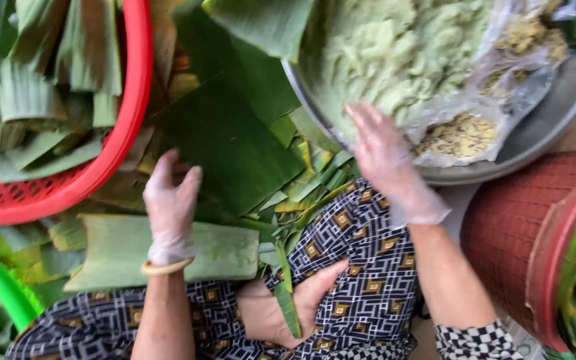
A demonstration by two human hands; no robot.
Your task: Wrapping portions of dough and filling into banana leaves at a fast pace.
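Reaching gloved right hand (387, 157), fingers spread and empty, into green dough (395, 47); left hand (171, 203) flat, open, on banana leaf (228, 143).

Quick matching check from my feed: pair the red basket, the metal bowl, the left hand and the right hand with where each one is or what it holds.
1. red basket
2. metal bowl
3. left hand
4. right hand

A. reaching into the pale green paste
B. resting on a folded leaf
C. stacked leaf strips, upper left
D. green paste and a plastic bag of yellow filling

Pairs: 1-C, 2-D, 3-B, 4-A
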